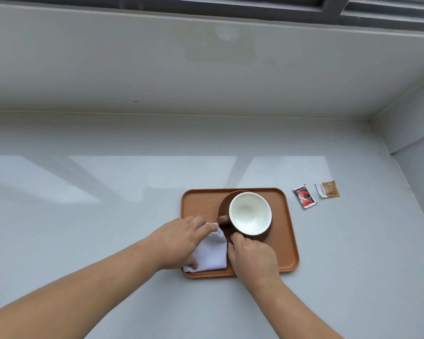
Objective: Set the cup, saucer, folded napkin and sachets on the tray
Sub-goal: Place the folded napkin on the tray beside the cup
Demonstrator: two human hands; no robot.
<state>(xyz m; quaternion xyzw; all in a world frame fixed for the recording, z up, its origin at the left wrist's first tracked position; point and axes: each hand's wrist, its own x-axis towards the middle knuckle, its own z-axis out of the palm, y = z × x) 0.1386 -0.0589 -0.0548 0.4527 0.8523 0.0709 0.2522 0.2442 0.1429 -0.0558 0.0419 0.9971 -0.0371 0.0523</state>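
My left hand [179, 243] pinches the folded napkin [212, 255] on the tray's [198, 201] near-left corner. My right hand's [252, 258] fingers curl round the saucer [263, 238] under the cup [250, 214]. The red sachet [304, 197] and the brown sachet [328, 189] lie on the tabletop [108, 216], right of the tray.

Napkin [211, 255], under the fingers of the left hand [179, 243]: white, matt, soft; cloth or paper not determinable. Saucer [223, 206], at the fingertips of the right hand [252, 258]: brown glazed ceramic, semi-gloss. Cup [250, 214], just beyond those fingertips: glossy white glaze inside, brown glaze outside. Tray [198, 204], beneath both sets of fingers: smooth, matt, plastic-like. Red sachet [304, 197] and brown sachet [328, 189], well right of the fingers: printed wrappers, slight sheen. Counter [108, 216]: smooth, pale, reflective.
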